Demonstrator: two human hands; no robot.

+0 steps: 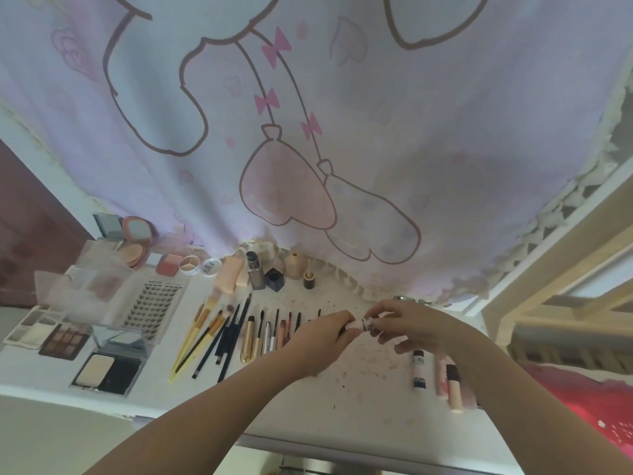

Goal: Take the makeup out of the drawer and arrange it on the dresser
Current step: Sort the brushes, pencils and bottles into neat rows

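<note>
Small pink tube (359,324) pinched at its 2 ends by left hand (329,337) and right hand (407,325); likely light, stiff, slippery, best gripped mid-barrel.

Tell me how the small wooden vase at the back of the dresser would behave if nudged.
The vase looks rounded and wider at the belly than at the neck, so it would probably slide rather than tip. It appears to be wood, so likely light and not very fragile. The bottle stands close beside it, so a sideways push may knock that over.
</note>
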